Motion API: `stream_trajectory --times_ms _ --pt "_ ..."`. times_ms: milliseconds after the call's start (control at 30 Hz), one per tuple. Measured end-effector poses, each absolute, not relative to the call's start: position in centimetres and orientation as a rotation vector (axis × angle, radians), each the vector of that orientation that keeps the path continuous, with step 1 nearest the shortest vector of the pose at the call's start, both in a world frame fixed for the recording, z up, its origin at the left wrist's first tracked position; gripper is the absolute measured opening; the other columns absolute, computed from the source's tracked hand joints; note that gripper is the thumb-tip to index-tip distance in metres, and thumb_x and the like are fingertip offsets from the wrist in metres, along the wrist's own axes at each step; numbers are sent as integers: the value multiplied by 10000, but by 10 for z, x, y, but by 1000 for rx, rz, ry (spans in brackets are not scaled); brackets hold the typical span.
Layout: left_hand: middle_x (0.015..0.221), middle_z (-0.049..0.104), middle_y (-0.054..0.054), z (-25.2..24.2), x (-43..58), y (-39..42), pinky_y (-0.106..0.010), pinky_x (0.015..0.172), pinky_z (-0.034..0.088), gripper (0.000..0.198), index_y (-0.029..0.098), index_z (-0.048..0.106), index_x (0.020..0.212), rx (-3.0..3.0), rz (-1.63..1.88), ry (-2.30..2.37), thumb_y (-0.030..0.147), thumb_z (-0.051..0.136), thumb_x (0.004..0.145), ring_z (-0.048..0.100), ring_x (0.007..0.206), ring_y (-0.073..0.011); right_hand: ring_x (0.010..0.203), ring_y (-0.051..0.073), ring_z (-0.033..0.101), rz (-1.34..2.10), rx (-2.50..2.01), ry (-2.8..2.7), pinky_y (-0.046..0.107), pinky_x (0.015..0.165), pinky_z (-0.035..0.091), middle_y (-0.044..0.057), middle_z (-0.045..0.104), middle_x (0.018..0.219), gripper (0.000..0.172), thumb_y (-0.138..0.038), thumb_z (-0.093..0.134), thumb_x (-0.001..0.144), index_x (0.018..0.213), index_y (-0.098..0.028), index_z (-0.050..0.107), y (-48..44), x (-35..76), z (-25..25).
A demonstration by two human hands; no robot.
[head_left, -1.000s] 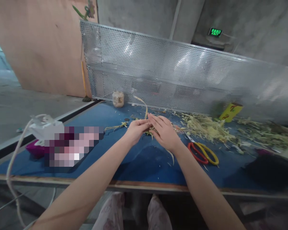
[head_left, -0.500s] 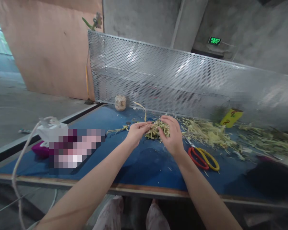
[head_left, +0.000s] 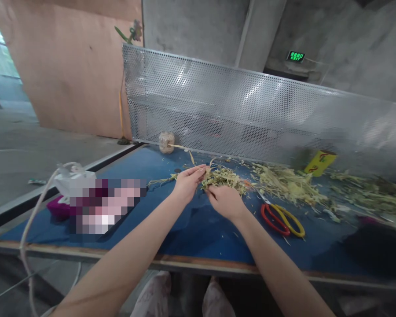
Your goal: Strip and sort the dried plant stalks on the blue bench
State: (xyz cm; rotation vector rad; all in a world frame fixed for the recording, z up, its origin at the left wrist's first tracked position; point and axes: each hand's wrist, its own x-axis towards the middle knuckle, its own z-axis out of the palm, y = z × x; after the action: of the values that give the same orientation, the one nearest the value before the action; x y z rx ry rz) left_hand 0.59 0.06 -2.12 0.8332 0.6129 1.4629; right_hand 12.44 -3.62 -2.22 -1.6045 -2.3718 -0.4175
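Observation:
My left hand (head_left: 188, 184) is closed in a pinch on a pale dried plant strip (head_left: 192, 157), whose long end sticks up and away to the left. Directly right of those fingertips lies a small heap of shredded dried plant strips (head_left: 227, 176), yellow-green and tangled. At the near edge of this heap is my right hand (head_left: 225, 200), back upward, with its fingers curled in and closed. Its fingertips touch the heap; what they hold, if anything, is hidden. Scissors (head_left: 282, 219) with one red and one yellow handle lie right of my right hand.
On the blue tabletop (head_left: 198, 229), a larger heap of pale strips (head_left: 284, 182) lies to the right, near a yellow box (head_left: 320, 163). A whitish jar-like object (head_left: 166, 143) stands by the perforated metal panel (head_left: 201, 97). A white plug-like device (head_left: 74, 182) and cable are left.
My right hand has come down from over the small heap to its near edge, and its fingers have curled in. The strip at my left hand has swung toward the left.

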Motion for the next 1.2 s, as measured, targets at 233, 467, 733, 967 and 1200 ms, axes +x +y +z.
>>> stream_trajectory --times_ms 233,467,733,967,1200 --pt "754 675 -72 -16 2 -2 -245 698 427 103 99 664 686 789 1534 624 115 648 586 581 657 -104 527 118 530 135 -1543 -2234 198 494 327 15 589 549 301 -258 373 789 577 -179 572 -33 131 -23" --pt "761 671 -72 -17 0 -1 -233 683 437 81 97 663 690 755 1475 618 95 614 626 580 636 -93 569 129 538 218 -1671 -2199 211 534 352 25 579 544 302 -226 392 758 516 -177 566 -26 136 -22" --pt "721 672 -60 -17 -1 1 -211 671 441 100 94 665 710 767 1507 614 90 614 624 587 637 -91 615 186 568 102 -1874 -2151 250 517 340 65 612 639 285 -291 413 753 556 -180 587 -27 139 -22" --pt "776 682 -74 -18 7 -6 -231 694 434 171 97 669 748 877 1403 609 123 664 580 593 685 -116 564 131 515 57 -1456 -2058 218 511 331 12 576 637 364 -511 390 780 801 -197 573 -32 133 -21" --pt "815 676 -83 -19 7 -4 -228 575 431 191 100 663 781 898 1384 561 128 653 592 580 631 -112 612 120 502 268 -1212 -2057 212 590 362 -1 554 635 295 -311 358 838 676 -177 565 -23 133 -27"
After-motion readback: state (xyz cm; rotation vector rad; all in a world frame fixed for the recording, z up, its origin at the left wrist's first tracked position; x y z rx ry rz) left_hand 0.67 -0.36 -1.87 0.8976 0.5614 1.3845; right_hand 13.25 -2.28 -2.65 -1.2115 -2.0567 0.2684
